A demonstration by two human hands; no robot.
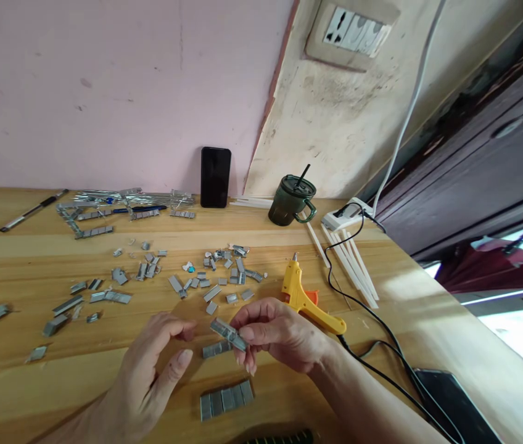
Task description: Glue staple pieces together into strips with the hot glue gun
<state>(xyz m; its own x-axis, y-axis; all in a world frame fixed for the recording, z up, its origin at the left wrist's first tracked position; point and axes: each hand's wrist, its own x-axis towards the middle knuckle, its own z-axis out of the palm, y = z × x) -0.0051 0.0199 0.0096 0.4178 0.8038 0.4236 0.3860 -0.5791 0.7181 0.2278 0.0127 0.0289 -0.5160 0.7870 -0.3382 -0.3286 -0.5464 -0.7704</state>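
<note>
My right hand pinches a short strip of metal staples between thumb and fingers, held just above the wooden table. My left hand hovers to its left, fingers loosely curled and apart, with nothing in it, its fingertips close to the strip. Under the hands lie another staple strip and a flat panel of joined staple strips. A yellow glue gun lies just beyond my right hand.
Several loose staple pieces are scattered across the table's middle and left. White glue sticks, a power strip, a dark green mug, an upright phone, a pen and a black cord stand behind or right. A dark phone lies near the right edge.
</note>
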